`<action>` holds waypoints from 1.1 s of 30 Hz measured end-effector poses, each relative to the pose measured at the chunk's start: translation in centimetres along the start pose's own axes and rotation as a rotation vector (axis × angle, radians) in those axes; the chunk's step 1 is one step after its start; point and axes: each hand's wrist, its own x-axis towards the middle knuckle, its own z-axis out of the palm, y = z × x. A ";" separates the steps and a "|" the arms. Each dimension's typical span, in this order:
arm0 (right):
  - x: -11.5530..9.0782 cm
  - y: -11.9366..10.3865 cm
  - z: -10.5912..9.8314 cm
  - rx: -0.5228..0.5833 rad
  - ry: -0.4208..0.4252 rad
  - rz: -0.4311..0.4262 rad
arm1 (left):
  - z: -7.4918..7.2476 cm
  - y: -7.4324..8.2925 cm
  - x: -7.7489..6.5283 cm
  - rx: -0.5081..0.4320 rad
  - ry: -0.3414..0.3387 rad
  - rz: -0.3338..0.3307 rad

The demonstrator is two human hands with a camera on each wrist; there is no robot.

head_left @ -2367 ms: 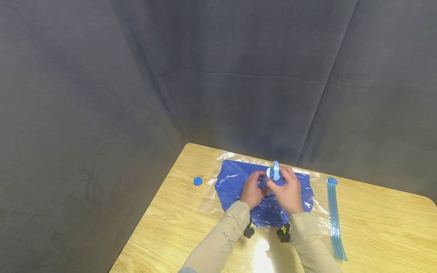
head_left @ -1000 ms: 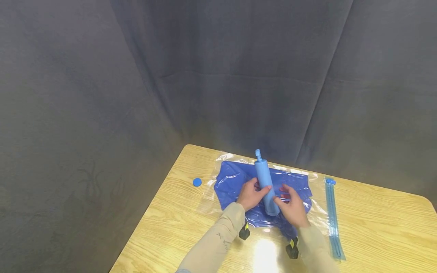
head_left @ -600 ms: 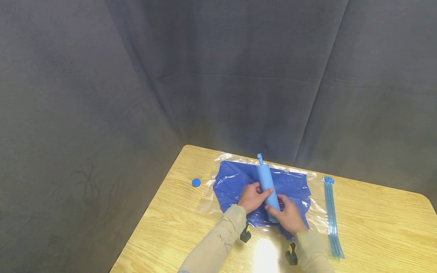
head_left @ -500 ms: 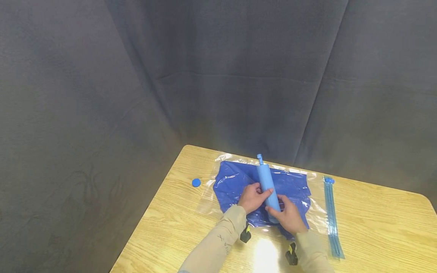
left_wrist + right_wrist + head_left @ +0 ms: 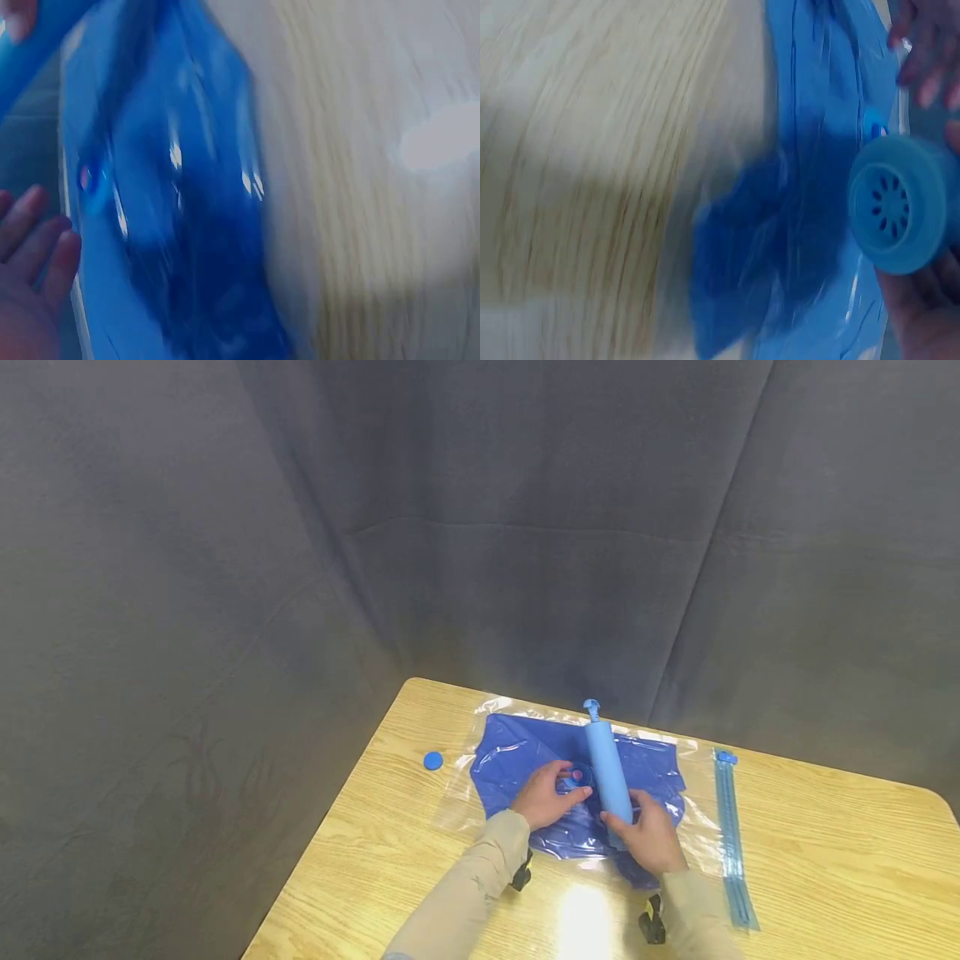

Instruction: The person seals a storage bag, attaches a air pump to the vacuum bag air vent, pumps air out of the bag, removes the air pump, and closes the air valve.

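My right hand (image 5: pixel 651 837) grips the lower end of a light-blue hand pump (image 5: pixel 609 768), tilted with its handle pointing up and away. The right wrist view shows the pump's round slotted base (image 5: pixel 891 202), raised off the bag. My left hand (image 5: pixel 546 797) is beside the round valve (image 5: pixel 578 776) of a clear vacuum storage bag (image 5: pixel 701 827), fingers extended and apart. In the left wrist view, these fingers stand clear of the valve (image 5: pixel 88 178). Dark-blue folded fabric (image 5: pixel 506 777) lies flat inside the bag.
A blue round cap (image 5: pixel 432 761) lies on the wooden table (image 5: pixel 360 827) left of the bag. Along the bag's right end runs a blue zip strip (image 5: pixel 731 835) with a slider (image 5: pixel 726 757) at its far end. A grey curtain (image 5: pixel 525 610) hangs behind the table.
The pump was first handled end-on, then both hands held it lengthwise. Now my left hand has let go, and my right hand has carried the pump rightward, uncovering the valve.
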 end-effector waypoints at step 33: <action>-4.9 11.3 -10.2 -0.207 0.228 0.446 | -2.5 -6.0 -2.0 0.545 -0.068 -0.146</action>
